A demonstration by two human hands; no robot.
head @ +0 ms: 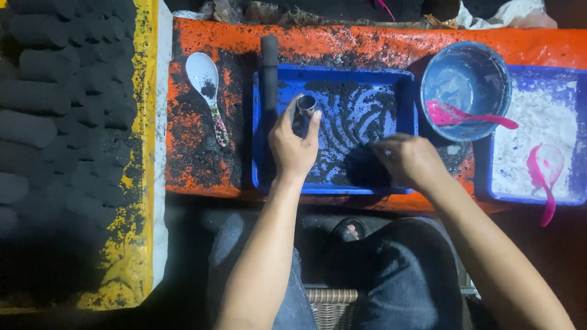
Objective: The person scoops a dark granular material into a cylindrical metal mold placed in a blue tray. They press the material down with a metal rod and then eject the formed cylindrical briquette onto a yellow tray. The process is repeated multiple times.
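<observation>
Left hand (294, 145) pinching a small metal tube mould (306, 106) upright over the blue tray (333, 83), near its back-left corner; right hand (407, 160) curled, fingers pressed together on a black powder heap (363, 168) by the near rim. Likely slips: powder pushed over that near rim onto the lap; mould tipped against the black rod (270, 70) just beside it. Cramped to the right by the blue bowl (464, 78) with its pink spoon (466, 116); more open room leftward on the orange bench (197, 156) around the white spoon (207, 86).

Both forearms are bare, with no sleeves, watch or rings showing, and below the blue tray (265, 130) the knees wear dark blue denim trousers (404, 279).
</observation>
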